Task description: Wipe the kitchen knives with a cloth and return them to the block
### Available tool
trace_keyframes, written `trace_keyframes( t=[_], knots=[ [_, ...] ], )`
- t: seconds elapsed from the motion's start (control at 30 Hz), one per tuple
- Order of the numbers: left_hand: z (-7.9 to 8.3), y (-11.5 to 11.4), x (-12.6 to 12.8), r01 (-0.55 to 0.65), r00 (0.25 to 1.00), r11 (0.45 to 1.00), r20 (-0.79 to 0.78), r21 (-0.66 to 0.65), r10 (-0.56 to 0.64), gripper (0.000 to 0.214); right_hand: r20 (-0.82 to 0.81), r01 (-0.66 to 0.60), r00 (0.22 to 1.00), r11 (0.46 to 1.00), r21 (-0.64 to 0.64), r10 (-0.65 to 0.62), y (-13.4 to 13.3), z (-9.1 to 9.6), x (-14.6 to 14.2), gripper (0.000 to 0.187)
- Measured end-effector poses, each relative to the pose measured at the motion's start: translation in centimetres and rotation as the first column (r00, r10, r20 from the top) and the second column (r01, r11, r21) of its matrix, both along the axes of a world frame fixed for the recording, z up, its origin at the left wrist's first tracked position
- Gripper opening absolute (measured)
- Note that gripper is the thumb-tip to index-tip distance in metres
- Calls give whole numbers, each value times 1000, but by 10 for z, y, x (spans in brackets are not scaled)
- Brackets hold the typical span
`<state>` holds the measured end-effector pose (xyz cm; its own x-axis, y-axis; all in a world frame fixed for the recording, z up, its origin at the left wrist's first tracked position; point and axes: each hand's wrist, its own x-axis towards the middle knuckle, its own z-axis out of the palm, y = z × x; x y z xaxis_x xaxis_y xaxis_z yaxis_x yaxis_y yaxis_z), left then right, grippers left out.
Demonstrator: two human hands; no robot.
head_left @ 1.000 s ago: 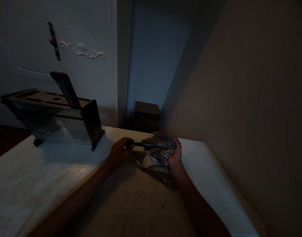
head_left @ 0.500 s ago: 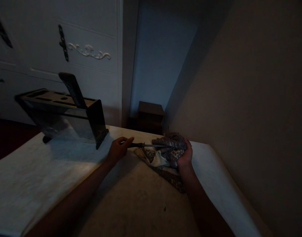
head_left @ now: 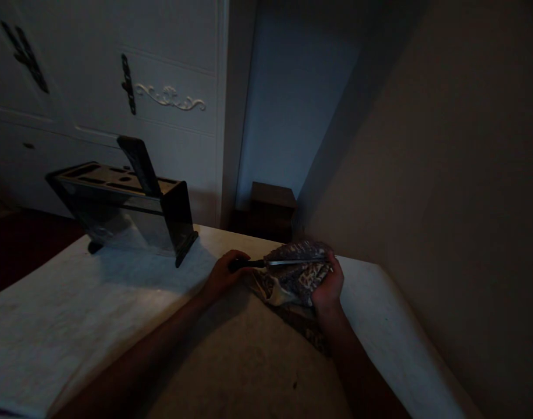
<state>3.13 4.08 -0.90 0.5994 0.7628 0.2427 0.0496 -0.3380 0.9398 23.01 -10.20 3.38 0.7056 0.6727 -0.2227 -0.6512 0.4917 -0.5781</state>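
One knife [head_left: 292,262] lengthwise left-to-right, tip rightward over patterned cloth [head_left: 298,283].

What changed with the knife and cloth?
The left hand drew the dark-handled steel knife leftward partly out of the bunched patterned cloth, then pushed it back right; the blade now lies bare across the top. The right hand still grips the cloth, and the black knife block stayed put.

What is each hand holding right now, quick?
Left hand: closed on the handle of the knife.
Right hand: closed on the patterned cloth, bunched under the blade.
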Motion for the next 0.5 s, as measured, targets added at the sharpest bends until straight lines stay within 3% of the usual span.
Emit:
trace_keyframes(
  t=[0.2,0.5],
  knots=[
    [-6,-10,3,68,997,994,-31,80,-66,29,19,-303,952,949,-91,306,7,-2,-44,25],
    [0,-20,3,25,1000,1000,-8,-7,-25,29,169,-376,893,898,-228,417,1,-9,-56,44]
  ],
)
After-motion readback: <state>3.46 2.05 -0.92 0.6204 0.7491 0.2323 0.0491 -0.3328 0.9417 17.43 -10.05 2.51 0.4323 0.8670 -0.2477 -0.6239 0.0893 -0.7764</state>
